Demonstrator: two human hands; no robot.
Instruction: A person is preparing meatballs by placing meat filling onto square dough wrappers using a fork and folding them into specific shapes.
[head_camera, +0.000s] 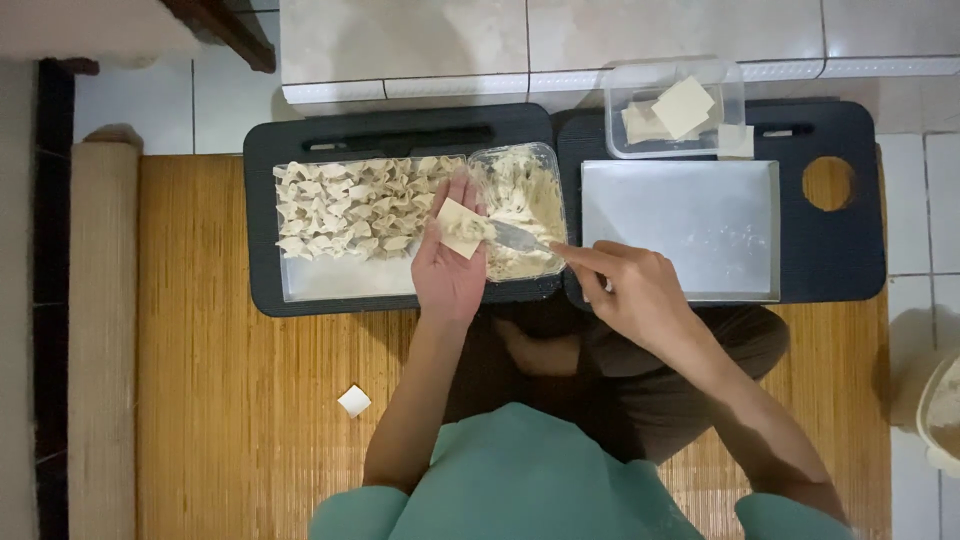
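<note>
Bamboo matting (230, 400) lies under two black trays (262, 230). Her left hand (447, 270) cups a wrapper (461, 228) with fingers open; the right hand (630, 290) grips a knife (515, 237) beside the bare metal pan (680, 230).

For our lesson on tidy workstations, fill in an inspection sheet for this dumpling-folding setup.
Surface: two black lap trays on a bamboo mat.
Job's things: square wrapper; filling tub; spreader; folded dumplings; empty metal tray; wrapper box.
Clutter: stray wrapper on the mat.
Grippers: left hand cradles the wrapper on open fingers; right hand grips the spreader.
Cables: nothing seen.
Surroundings: tiled floor; rolled mat edge.
</note>
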